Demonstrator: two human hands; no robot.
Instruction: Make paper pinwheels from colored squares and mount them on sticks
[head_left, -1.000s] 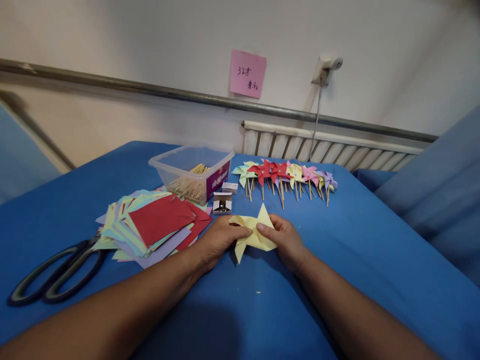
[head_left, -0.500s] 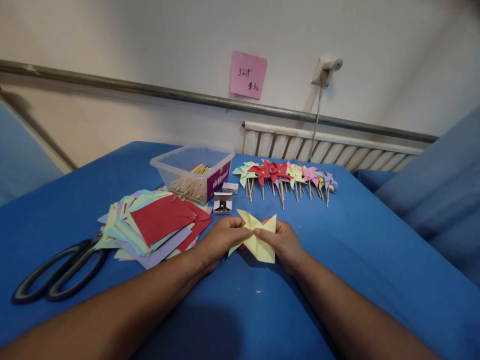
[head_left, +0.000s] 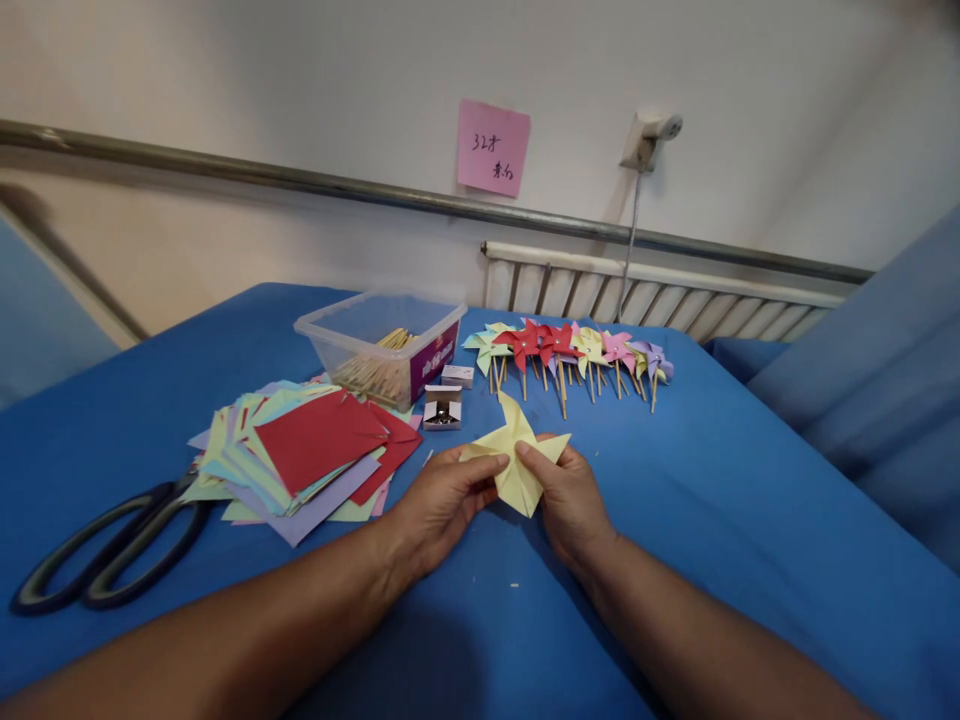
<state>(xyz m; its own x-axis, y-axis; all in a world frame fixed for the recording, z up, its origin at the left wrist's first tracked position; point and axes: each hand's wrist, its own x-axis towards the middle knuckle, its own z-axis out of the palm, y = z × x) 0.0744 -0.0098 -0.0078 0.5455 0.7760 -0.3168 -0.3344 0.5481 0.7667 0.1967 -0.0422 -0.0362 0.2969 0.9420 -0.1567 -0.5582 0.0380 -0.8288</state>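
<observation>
A pale yellow paper pinwheel (head_left: 517, 480) without a stick is held over the blue-covered table (head_left: 720, 560), its points folded in toward the centre. My left hand (head_left: 450, 500) pinches it from the left, thumb near the middle and fingers beneath. From the other side my right hand (head_left: 574, 500) grips it, thumb tip pressed at the centre. Behind my hands stands a small open box (head_left: 443, 410) of shiny metal pins. Finished pinwheels on sticks (head_left: 559, 345), in several colours, lie in a row farther back.
To the left spreads a pile of coloured paper squares (head_left: 322, 440), partly covering the blades of large scissors (head_left: 112, 550). A clear plastic tub (head_left: 382, 340) of wooden sticks (head_left: 375, 375) stands behind it, beside a small closed box (head_left: 457, 376). Paper scraps (head_left: 514, 585) dot the cloth.
The yellow pinwheel has been turned in my hands, so one point now stands up and another faces me. My right thumb has shifted up a little at the centre.
</observation>
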